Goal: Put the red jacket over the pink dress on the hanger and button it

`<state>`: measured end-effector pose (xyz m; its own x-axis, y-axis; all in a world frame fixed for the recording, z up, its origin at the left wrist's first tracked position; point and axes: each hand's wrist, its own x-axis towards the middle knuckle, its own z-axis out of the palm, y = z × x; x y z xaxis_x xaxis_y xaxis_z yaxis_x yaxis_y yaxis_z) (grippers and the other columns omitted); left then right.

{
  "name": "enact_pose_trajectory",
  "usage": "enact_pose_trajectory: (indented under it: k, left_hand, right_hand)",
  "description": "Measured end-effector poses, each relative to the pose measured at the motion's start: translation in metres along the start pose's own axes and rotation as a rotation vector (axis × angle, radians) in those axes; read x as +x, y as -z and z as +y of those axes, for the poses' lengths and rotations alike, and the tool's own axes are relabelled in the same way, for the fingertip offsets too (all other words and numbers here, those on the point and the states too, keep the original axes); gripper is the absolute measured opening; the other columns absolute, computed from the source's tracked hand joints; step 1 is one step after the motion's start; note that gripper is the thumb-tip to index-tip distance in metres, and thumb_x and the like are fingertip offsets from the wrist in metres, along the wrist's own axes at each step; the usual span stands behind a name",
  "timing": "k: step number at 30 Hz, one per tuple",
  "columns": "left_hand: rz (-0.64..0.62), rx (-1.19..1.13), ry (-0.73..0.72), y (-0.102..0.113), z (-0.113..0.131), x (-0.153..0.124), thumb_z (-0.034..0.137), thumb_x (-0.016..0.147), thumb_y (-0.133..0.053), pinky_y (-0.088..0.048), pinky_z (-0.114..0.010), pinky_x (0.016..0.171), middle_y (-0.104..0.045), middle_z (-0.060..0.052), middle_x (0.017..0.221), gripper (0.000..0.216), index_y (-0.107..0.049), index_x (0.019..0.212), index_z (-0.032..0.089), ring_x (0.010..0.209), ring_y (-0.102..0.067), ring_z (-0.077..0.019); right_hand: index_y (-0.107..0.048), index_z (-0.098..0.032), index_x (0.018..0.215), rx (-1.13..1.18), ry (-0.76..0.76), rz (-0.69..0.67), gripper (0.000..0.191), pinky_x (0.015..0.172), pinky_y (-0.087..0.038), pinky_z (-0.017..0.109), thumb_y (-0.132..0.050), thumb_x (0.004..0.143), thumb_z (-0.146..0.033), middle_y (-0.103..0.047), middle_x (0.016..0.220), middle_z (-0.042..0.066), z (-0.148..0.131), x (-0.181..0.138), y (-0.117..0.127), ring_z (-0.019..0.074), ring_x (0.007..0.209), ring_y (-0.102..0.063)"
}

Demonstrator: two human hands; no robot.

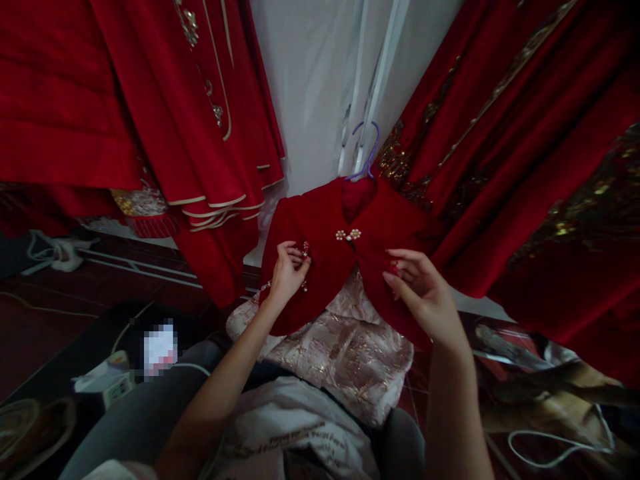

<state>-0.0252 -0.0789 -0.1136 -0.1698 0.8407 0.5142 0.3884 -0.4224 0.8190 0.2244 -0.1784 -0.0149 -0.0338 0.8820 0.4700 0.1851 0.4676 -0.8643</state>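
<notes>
With the red capelet (320, 227) mid-view, over pale brocade cloth (345, 360), I judge that handling the beads well means keeping the red fabric smooth beneath them and pinching lightly, so no strand twists or snags. The clasp (349, 236) makes a useful reference for level, and the purple hanger (369, 159), near 12 o'clock, shouldn't tug the collar.

At 8 o'clock from the clasp, my left hand (289, 272) pinches a beaded ornament (306, 251) between thumb and fingertips, back of the hand up, forearm rising from 7 o'clock. At 4 o'clock, my right hand (423, 287) points its fingers toward 10, thumb and fingertips narrowly spaced; whether those 2 sides hold anything, I can't tell.
</notes>
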Motion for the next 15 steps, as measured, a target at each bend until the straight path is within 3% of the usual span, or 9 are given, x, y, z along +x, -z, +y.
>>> enact_pose_trajectory:
  k: [5,8,12,15]
  left_hand:
    - [0.017,-0.014,-0.047,-0.005,-0.008,0.003,0.022,0.083,-0.06,-0.051,-0.024,0.068,-0.055,0.0,0.089,0.038,-0.038,0.114,0.02,0.072,-0.06,-0.0099]
    - [0.01,-0.038,-0.052,-0.008,-0.013,0.005,0.023,0.078,-0.065,-0.052,-0.023,0.066,-0.053,-0.001,0.095,0.05,-0.036,0.118,0.021,0.072,-0.059,-0.0089]
    - [-0.054,-0.086,-0.074,-0.01,-0.014,0.007,0.022,0.081,-0.062,-0.052,-0.022,0.068,-0.055,0.001,0.087,0.047,-0.036,0.12,0.022,0.074,-0.06,-0.0096]
    - [-0.017,-0.119,-0.069,-0.009,-0.011,0.008,0.023,0.084,-0.059,-0.051,-0.022,0.07,-0.058,0.0,0.087,0.033,-0.044,0.113,0.021,0.076,-0.061,-0.0096]
  right_hand:
    - [-0.06,-0.029,0.121,-0.017,-0.017,-0.193,0.035,0.058,-0.049,0.022,-0.064,0.086,-0.031,-0.059,0.093,0.003,0.003,-0.001,-0.039,0.012,0.072,-0.056]
    - [-0.067,-0.03,0.117,-0.088,0.008,-0.306,0.028,0.056,-0.046,0.021,-0.057,0.09,-0.028,-0.06,0.092,0.002,0.019,0.003,-0.055,0.0104,0.068,-0.054]
    - [-0.072,-0.03,0.112,-0.092,0.029,-0.315,0.027,0.058,-0.047,0.02,-0.057,0.089,-0.025,-0.058,0.091,0.002,0.038,0.007,-0.069,0.0099,0.07,-0.054]
    - [-0.07,-0.028,0.113,0.031,-0.016,-0.281,0.027,0.065,-0.053,0.022,-0.058,0.088,-0.028,-0.059,0.096,0.002,0.051,0.012,-0.08,0.009,0.071,-0.059]
